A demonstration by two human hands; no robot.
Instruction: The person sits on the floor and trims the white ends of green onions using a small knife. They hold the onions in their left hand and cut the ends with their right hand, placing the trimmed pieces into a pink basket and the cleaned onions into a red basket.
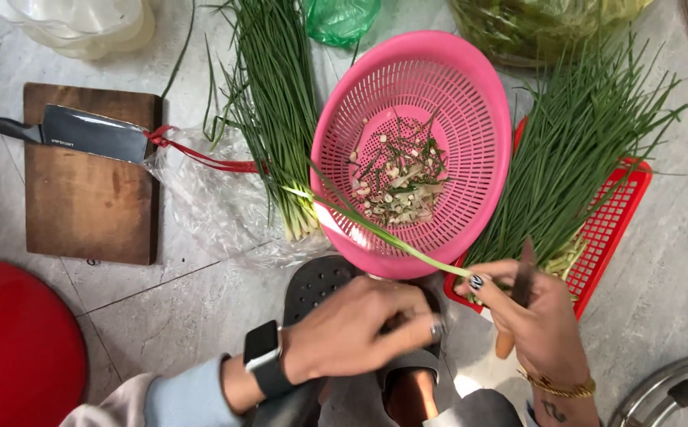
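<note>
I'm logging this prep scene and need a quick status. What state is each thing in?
Left hand: closed, knuckles up, contents hidden.
Right hand: gripping a small knife and one chive stalk.
Pink colander: upright, holding trimmed scraps.
Red basket: heaped with chives.
Cleaver: lying flat on the wooden board.
Chive bundle: loose on clear plastic.

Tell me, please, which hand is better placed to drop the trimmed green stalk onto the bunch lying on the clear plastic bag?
Probably the left hand: it lies nearer the trimmed bunch on the clear plastic bag. The right hand holds both the stalk and a small knife, by the red basket.
</note>
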